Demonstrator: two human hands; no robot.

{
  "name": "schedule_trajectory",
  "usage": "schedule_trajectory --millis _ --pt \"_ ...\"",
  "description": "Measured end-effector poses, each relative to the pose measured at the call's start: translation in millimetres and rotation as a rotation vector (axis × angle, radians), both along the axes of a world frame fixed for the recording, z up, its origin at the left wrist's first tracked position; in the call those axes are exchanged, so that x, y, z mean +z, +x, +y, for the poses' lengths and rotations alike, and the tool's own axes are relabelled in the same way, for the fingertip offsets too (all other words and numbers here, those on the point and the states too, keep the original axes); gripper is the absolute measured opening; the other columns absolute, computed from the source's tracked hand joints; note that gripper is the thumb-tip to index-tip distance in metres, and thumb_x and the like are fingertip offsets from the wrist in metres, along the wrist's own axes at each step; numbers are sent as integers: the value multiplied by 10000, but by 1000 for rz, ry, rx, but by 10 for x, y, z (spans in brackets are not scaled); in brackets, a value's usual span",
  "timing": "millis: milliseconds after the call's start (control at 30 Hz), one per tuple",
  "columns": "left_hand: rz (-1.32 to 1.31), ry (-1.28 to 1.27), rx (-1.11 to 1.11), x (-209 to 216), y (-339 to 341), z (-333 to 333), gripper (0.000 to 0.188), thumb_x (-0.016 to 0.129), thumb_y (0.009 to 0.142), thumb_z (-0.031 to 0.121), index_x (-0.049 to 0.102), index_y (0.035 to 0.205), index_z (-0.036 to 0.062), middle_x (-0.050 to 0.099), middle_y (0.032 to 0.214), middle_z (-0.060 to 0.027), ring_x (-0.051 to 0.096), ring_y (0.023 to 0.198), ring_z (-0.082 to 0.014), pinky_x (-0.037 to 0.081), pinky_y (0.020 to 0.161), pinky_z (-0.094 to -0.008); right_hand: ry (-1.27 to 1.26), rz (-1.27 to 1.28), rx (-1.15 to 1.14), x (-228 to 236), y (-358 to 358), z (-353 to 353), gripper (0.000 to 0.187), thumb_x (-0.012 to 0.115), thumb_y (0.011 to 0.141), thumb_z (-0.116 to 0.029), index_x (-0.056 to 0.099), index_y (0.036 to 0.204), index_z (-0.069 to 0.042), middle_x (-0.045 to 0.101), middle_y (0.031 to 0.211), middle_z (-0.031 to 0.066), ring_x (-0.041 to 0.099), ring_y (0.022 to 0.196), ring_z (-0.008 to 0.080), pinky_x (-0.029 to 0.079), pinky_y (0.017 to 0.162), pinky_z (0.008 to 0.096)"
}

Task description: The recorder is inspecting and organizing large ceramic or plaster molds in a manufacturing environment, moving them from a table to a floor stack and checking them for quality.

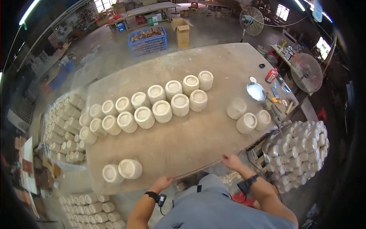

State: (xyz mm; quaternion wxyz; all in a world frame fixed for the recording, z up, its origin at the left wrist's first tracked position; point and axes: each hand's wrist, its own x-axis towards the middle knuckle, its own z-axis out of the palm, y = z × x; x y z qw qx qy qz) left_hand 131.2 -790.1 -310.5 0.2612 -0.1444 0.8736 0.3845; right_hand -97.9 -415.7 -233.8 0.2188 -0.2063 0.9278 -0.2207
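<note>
My left hand [164,183] is closed at the near edge of the big brown worktable [179,145]. Farther right along that edge, my right hand [231,162] is closed too, thumb and fingers together. A thin brown line [198,168] runs between the two hands; I cannot tell whether it is a cord, a strip or the table's rim. Two pale round wooden blocks [130,168] stand left of my left hand. Beyond my right hand is a small group of three similar blocks [246,123]. Several more blocks [162,111] form two slanting rows across the table.
A white bowl [256,91], a red bottle [271,75] and a hammer [289,107] lie toward the right edge. Stacks of wrapped blocks stand right [297,149] and left [65,129] of the table. Behind it are a blue crate [148,42] and a fan [252,20].
</note>
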Motion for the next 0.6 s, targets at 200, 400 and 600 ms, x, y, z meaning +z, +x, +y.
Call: schedule_trajectory --millis 200,400,600 --pt "181 -214 162 689 -691 69 402 607 896 330 662 1190 62 698 1062 -209 667 994 -378 528 853 -451 -129 50 -101 66 -1816 -1489 383 601 910 -312 615 1164 -25 672 1017 256 657 933 415 525 784 494" --pt "-47 -114 330 778 -315 270 416 630 888 344 666 1191 61 699 1082 -205 672 1017 -357 519 892 -438 22 329 28 49 -2646 -2792 619 672 851 -476 544 1325 -98 604 1159 237 580 1089 388 455 918 513" --pt "-139 -118 431 689 -171 454 416 657 864 324 670 1187 62 699 1086 -206 655 1047 -378 513 920 -449 146 239 82 -69 -2722 -3045 538 651 854 -495 626 1215 -97 568 1228 221 568 1084 392 473 901 508"
